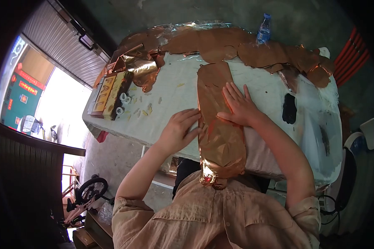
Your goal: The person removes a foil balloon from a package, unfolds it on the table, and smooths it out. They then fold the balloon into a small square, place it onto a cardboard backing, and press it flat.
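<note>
A long copper-coloured foil piece [222,143] with a rounded outline lies lengthwise before me, its shiny near end hanging over the table edge against my shirt. Flat on its right side rests my right hand [240,107], fingers stretched and thumb out. My left hand [179,129] touches the left edge of the foil with its fingertips, its thumb apart from the fingers. Neither hand grips anything that I can see. Faint reddish marks show on the foil between the hands.
More copper foil pieces [212,43] cover the far side of the table [170,87]. A water bottle [264,30] stands there. At left are a box [112,95], small white rolls [119,111] and scraps. A black object [289,108] and clear plastic [320,128] lie right.
</note>
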### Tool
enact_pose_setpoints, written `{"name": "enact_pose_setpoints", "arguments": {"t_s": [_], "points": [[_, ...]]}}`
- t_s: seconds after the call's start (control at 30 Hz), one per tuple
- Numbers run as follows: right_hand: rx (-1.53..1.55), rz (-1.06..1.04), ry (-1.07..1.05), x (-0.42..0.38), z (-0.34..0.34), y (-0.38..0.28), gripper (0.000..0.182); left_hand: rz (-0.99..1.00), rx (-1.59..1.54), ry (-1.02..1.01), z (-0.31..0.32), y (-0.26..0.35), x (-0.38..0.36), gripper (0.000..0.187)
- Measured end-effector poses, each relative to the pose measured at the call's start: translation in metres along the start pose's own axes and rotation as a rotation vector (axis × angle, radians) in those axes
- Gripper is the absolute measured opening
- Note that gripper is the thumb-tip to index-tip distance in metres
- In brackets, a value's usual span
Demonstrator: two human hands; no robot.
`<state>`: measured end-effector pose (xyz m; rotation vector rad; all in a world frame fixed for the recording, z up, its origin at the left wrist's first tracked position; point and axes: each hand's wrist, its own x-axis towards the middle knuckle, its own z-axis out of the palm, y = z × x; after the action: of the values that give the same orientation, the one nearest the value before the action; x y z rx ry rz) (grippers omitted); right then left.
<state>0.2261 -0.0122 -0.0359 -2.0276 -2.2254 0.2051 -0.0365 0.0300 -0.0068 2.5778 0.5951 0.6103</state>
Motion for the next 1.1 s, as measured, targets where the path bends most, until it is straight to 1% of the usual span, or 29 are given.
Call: {"name": "enact_pose_setpoints", "arguments": {"t_s": [0.03,0.1,0.13,0.2,0.33,0.4,0.5,0.63,0.7,0.73,0.8,0.9,1.1], "points": [[0.001,0.003,0.007,0.000,0.001,0.001,0.097,0.001,-0.002,0.002,-0.001,0.000,0.001,0.043],[0.000,0.003,0.009,0.001,0.003,0.003,0.097,0.008,0.217,-0.108,-0.002,0.002,0.003,0.052],[0.002,-0.001,0.013,0.001,0.004,0.003,0.097,0.006,0.214,-0.109,-0.005,0.001,0.004,0.052],[-0.006,-0.003,0.008,0.001,0.003,0.002,0.097,0.020,0.162,-0.185,-0.012,-0.003,0.004,0.059],[0.006,0.000,0.022,0.000,0.003,0.002,0.097,0.031,0.069,-0.193,-0.012,-0.007,0.002,0.060],[-0.005,0.000,0.022,0.001,0.003,0.003,0.097,0.095,0.038,-0.247,-0.009,0.001,0.000,0.059],[-0.019,0.000,0.013,0.001,0.002,0.001,0.097,0.101,0.084,-0.275,-0.005,0.006,-0.005,0.058],[-0.014,0.007,0.006,0.001,0.001,0.001,0.098,0.100,0.063,-0.278,-0.008,0.008,-0.006,0.056],[-0.009,0.006,0.015,0.001,0.002,0.002,0.098,0.064,-0.092,-0.244,-0.009,0.013,-0.006,0.053],[-0.004,0.000,0.022,0.000,0.003,0.002,0.097,0.062,-0.093,-0.247,-0.006,0.015,-0.007,0.053],[-0.008,0.004,0.007,0.000,0.000,-0.001,0.097,0.019,-0.018,-0.168,0.001,0.017,-0.008,0.049],[-0.010,0.005,0.007,0.001,0.001,0.001,0.097,0.038,0.069,-0.212,0.003,0.017,-0.009,0.047],[-0.019,-0.008,0.037,0.001,0.006,0.004,0.096,0.033,0.063,-0.203,0.005,0.018,-0.008,0.049]]}}
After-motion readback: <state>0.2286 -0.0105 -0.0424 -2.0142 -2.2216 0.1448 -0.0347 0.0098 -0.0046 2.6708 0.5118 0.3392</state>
